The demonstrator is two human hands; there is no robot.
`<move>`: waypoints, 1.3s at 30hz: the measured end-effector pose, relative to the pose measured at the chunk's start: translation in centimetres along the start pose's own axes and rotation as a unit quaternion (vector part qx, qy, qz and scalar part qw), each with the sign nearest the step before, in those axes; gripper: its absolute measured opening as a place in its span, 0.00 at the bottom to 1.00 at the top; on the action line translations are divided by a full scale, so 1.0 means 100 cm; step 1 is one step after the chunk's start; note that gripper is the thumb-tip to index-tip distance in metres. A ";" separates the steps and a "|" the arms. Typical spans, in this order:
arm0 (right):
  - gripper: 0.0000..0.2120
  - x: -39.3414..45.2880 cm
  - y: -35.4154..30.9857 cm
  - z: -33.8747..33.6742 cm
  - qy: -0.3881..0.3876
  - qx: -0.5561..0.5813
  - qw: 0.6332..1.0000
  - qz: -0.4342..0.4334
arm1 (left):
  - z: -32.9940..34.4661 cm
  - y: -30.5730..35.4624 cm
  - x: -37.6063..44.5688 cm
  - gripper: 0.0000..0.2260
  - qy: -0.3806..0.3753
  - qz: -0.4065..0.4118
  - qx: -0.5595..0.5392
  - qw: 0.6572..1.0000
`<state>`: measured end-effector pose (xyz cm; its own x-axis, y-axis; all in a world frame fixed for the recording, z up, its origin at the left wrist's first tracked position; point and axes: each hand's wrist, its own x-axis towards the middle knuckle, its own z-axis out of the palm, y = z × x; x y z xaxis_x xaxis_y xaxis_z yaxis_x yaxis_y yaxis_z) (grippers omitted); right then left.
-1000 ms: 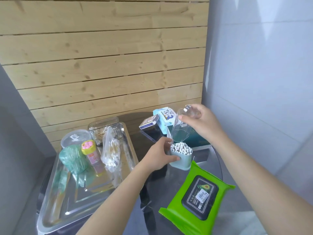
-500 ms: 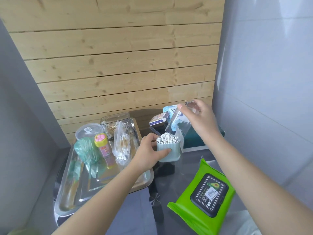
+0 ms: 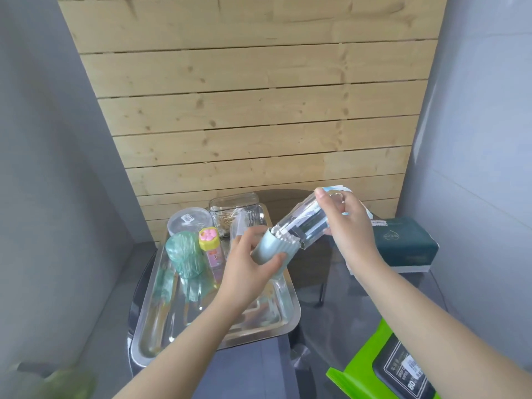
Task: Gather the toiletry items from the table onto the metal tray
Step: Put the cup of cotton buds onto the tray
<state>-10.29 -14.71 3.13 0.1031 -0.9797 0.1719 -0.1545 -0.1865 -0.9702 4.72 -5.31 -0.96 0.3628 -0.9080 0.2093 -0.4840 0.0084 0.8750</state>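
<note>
My left hand [image 3: 247, 263] grips a pale blue cotton swab cup [image 3: 273, 252], tilted and lifted above the metal tray [image 3: 280, 319]. My right hand [image 3: 344, 223] holds its clear plastic cover [image 3: 305, 221], whose open end is partly over the swab tips. On the tray stand a green ribbed jar [image 3: 185, 256], a yellow-capped bottle with a pink paw top [image 3: 211, 246], a round clear lidded tub [image 3: 189, 221] and a clear box of swabs [image 3: 233, 208]. A green wet wipes pack [image 3: 383, 372] lies on the table at the lower right.
A dark green tissue box [image 3: 403, 244] sits on the table right of my hands, against the grey wall. A wooden slat wall rises behind the table. The dark glass table [image 3: 336, 309] carries the tray on its left side.
My left hand lifted the swab cup off the table and tilted it over the tray. My right hand brought the clear cover down onto the cup's open end. The view shifted left.
</note>
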 end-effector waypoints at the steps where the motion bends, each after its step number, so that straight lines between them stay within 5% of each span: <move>1: 0.27 0.001 0.000 0.002 0.003 0.009 1.000 0.010 | -0.001 -0.001 0.001 0.20 -0.007 0.002 0.000 1.000; 10: 0.28 -0.001 0.005 0.009 -0.028 -0.005 0.999 -0.021 | -0.003 0.000 0.000 0.24 -0.008 0.024 0.012 1.000; 18: 0.18 -0.003 0.004 0.006 -0.056 -0.005 0.998 -0.014 | -0.006 -0.001 0.006 0.26 -0.012 0.002 0.008 1.000; 25: 0.29 -0.009 0.009 0.017 -0.122 -0.048 0.991 -0.019 | -0.007 0.003 0.006 0.25 -0.057 -0.029 -0.060 0.996; 30: 0.16 -0.022 0.009 0.034 -0.186 -0.100 0.977 -0.035 | -0.016 -0.003 0.000 0.23 -0.050 -0.040 -0.052 0.997; 34: 0.26 -0.023 0.015 0.041 -0.252 -0.132 0.959 -0.008 | -0.026 -0.011 -0.008 0.21 -0.083 -0.050 -0.045 0.994; 39: 0.26 -0.027 0.014 0.044 -0.273 -0.164 0.947 -0.027 | -0.035 -0.021 -0.021 0.20 -0.145 -0.091 -0.055 0.984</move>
<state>-6.45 -12.02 0.55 0.5987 -0.8008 0.0186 -0.4231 -0.3359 -0.8415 7.75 -1.93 -1.70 0.1849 -0.9799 -0.0745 -0.3376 -0.1345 0.9316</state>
